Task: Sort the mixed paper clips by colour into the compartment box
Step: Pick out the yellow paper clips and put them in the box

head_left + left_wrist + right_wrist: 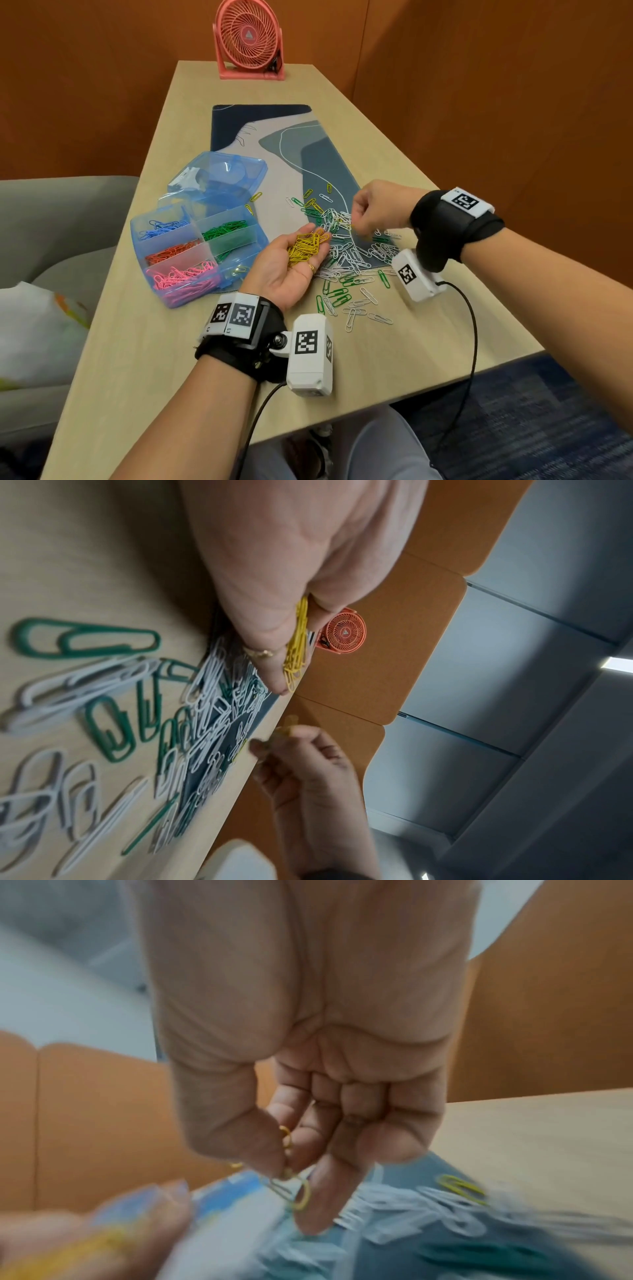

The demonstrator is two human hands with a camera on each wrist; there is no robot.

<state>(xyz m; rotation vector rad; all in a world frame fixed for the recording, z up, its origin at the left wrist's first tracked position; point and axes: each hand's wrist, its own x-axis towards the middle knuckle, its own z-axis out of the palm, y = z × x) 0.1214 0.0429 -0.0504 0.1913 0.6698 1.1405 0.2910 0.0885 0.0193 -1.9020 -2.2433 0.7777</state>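
Note:
My left hand (294,265) lies palm up over the mat's near edge, fingers relaxed, with a heap of yellow paper clips (306,245) resting on the palm. Just beyond it my right hand (358,224) hovers over the mixed pile (352,255) of white, green and a few yellow clips. Its thumb and forefinger pinch a couple of yellow clips (291,1185). To the left stands the blue compartment box (137,240), lid (219,174) flipped back. It holds blue, green, orange and pink clips in separate compartments, and a few yellow ones in the near right compartment.
A patterned mat (274,137) runs down the middle of the wooden table (154,359). A pink desk fan (249,37) stands at the far end. Loose clips reach toward the table's near right. A grey sofa (51,212) sits left of the table.

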